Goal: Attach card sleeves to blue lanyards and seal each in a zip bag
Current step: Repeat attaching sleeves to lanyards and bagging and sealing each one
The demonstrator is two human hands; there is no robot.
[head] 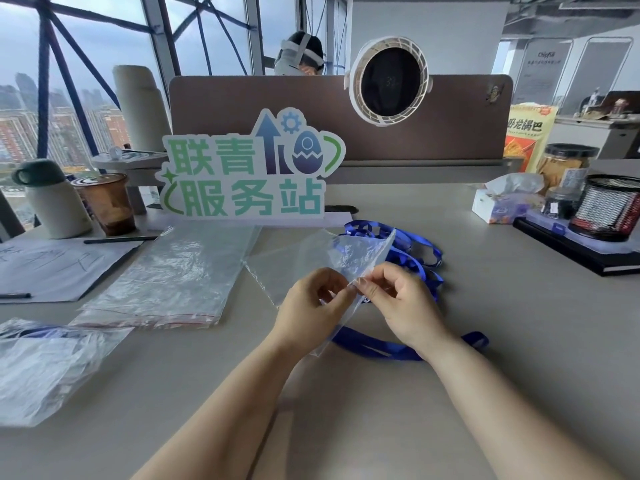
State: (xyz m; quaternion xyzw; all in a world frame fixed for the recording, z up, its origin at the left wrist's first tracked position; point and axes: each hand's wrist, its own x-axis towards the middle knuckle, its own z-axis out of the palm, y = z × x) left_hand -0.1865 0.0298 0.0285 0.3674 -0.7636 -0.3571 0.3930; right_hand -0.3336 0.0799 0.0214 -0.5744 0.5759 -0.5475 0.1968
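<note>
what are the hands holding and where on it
Both hands, left and right, pinch a clear plastic bag at its near edge, fingertips together.

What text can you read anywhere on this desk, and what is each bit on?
"联青" over "服务站": the cutout sign.
"33", faint: the round fan display.
"锅巴" readable, first characters unclear: the orange snack bag.
Handwriting on the paper sheet: unreadable.
Wall poster: too blurred.

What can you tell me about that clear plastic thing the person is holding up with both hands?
The clear plastic sleeve is thin, see-through and slightly crinkled. It is tilted, its far corner raised above the desk. The left hand and right hand pinch it together at its near edge, fingertips almost meeting. Blue lanyards lie behind and under it, showing through the plastic. Whether it holds anything cannot be told.
</note>
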